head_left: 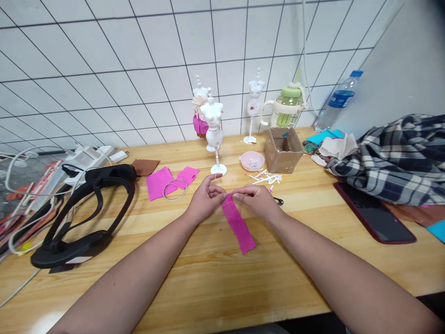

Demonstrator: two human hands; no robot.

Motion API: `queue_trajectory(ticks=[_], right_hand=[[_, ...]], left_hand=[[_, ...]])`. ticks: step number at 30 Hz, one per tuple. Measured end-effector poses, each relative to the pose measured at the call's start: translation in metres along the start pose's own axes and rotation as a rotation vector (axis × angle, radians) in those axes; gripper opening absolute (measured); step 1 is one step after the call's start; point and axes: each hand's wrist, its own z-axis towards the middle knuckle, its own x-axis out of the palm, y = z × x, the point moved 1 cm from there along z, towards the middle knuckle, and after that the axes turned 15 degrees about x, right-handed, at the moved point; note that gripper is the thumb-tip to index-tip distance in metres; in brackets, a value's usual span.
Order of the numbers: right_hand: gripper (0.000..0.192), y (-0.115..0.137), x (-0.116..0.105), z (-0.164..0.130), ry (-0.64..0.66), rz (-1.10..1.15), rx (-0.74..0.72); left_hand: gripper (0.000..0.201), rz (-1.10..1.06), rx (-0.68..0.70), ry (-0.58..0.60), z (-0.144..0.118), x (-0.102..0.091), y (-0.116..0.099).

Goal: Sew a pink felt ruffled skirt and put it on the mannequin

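A magenta fabric strip [238, 225] hangs down toward me over the wooden table, its upper end pinched between both my hands. My left hand [207, 197] grips the top left corner with thumb and finger, the index finger raised. At the top right corner, my right hand [257, 199] has its thumb and fingers closed on the strip. Just beyond my hands stands a small white dress-form mannequin [213, 125] on a round base. Partly under my right hand lies a small black-handled tool [278, 201], mostly hidden.
Pink fabric pieces [160, 182] and a wire ring [174, 189] lie left. A black headset frame [93, 208] sits farther left. Behind are a pink dish [251, 161], white sticks [266, 178], a cardboard box [283, 150] and another mannequin [255, 99]. A phone [375, 213] and plaid cloth [399, 157] are right.
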Motion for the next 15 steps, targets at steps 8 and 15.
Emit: queue_trajectory(ticks=[8,15], right_hand=[[0.017,-0.010,0.006,0.006,-0.095,-0.077,-0.089],[0.023,-0.015,0.012,0.006,-0.018,0.132,0.061]], left_hand=[[0.072,-0.053,-0.007,0.023,0.000,0.000,-0.001],[0.075,-0.060,-0.001,0.017,0.001,0.000,-0.003]])
